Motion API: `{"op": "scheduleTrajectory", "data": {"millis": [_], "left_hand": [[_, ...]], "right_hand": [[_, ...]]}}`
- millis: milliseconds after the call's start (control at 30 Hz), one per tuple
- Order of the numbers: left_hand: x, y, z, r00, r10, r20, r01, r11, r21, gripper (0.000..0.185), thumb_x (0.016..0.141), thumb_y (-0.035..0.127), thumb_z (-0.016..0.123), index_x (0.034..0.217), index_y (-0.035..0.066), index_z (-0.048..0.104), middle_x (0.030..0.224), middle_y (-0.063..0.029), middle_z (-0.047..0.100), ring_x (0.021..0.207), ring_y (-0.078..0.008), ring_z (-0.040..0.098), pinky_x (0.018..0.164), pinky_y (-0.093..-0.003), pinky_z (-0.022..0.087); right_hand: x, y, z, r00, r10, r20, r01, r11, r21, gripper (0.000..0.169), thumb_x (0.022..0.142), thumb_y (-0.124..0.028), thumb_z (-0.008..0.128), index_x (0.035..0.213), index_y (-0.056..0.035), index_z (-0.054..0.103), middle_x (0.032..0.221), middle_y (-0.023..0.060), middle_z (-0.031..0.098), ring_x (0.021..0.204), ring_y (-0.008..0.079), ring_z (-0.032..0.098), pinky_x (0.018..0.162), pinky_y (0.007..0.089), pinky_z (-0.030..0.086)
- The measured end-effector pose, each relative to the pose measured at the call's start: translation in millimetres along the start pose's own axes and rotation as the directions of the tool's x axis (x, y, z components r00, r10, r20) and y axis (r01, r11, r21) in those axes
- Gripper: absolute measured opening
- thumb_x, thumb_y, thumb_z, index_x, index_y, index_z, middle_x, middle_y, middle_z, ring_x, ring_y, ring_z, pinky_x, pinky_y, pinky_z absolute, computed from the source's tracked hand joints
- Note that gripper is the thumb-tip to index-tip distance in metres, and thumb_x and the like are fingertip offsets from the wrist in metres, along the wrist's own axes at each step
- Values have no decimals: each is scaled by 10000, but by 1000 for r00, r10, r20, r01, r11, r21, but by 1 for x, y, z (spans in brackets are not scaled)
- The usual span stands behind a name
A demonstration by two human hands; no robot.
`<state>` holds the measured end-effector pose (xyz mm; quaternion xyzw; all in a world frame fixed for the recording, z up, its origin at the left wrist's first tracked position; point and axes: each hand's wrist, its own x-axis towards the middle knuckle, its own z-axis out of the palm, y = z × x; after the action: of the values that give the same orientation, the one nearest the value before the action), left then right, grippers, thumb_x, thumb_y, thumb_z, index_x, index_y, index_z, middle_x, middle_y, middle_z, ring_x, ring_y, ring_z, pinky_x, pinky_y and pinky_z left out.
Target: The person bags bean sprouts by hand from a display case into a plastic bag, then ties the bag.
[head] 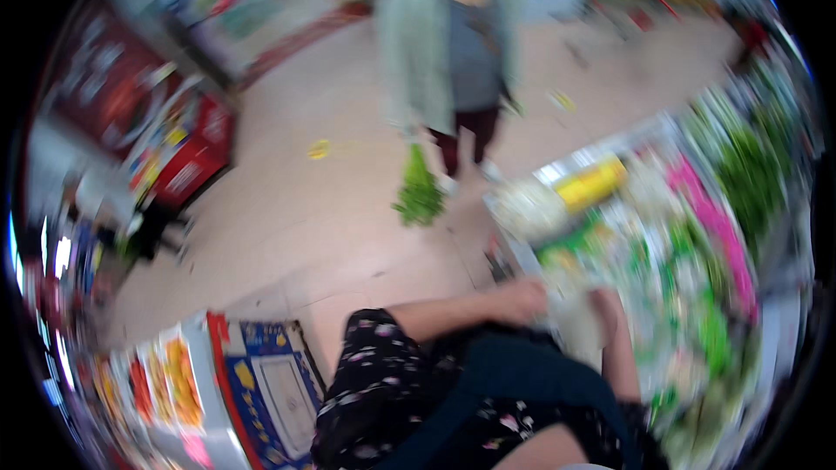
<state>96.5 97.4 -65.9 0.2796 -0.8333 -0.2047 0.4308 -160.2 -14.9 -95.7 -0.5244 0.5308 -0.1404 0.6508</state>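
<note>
Motion blurs the picture. In front of my body, a pale, whitish thing [575, 323], which looks like a thin plastic bag, hangs between my two hands. My left hand [526, 300] reaches across from the left, its fingers curled at the bag's near-left side. On the other side, my right hand [607, 307] is at the bag's right edge; its fingers are smeared by blur. Both hands are over the near-left edge of a produce display [653, 274], which holds green-and-white packaged goods. A yellow item [591, 184] lies at its far end beside a white bundle [529, 209].
A person [473, 52] in a pale green jacket stands ahead, holding leafy greens [419, 192] low. Leafy vegetables [748, 176] fill a rack on the right. A fruit stand [176, 382] is at lower left, a red display box [199, 156] farther off. Tiled floor [294, 222] lies between.
</note>
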Motion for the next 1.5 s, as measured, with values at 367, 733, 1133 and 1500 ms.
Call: {"op": "scheduleTrajectory", "data": {"millis": [367, 733, 1133, 1500], "left_hand": [[48, 17, -9, 922, -387, -9, 384, 912, 146, 56, 811, 89, 616, 857, 57, 620, 767, -67, 562, 747, -259, 481, 732, -361, 374], [107, -29, -48, 984, -177, -19, 173, 927, 332, 498, 743, -20, 572, 1224, 105, 539, 1266, -147, 461, 1038, -308, 460, 959, -406, 346], [13, -48, 7, 890, -451, 70, 457, 883, -111, 431, 768, -54, 560, 1183, 59, 569, 1360, -179, 397, 1180, -273, 480, 741, -261, 495], [53, -7, 40, 855, -252, 454, 392, 887, -244, 585, 773, -26, 557, 1339, 52, 432, 1493, -224, 106, 1338, -362, 280, 1003, -418, 369]], "right_hand": [[-44, -96, -4, 964, -192, -182, 209, 975, 80, 131, 678, -111, 652, 580, -33, 614, 590, 18, 560, 541, 101, 459, 517, 259, 339], [15, -167, -39, 838, -410, -360, 437, 900, -7, 196, 746, -240, 699, 756, -46, 674, 648, 11, 577, 631, 112, 496, 589, 279, 382], [-13, -64, 49, 703, -565, -432, 374, 810, -451, 206, 768, -160, 638, 935, -47, 674, 935, 157, 646, 881, 314, 614, 807, 383, 483], [-162, 7, 74, 459, -168, -872, 201, 976, -82, 122, 840, -70, 589, 921, -7, 654, 860, 105, 643, 730, 168, 621, 641, 284, 504]]}}
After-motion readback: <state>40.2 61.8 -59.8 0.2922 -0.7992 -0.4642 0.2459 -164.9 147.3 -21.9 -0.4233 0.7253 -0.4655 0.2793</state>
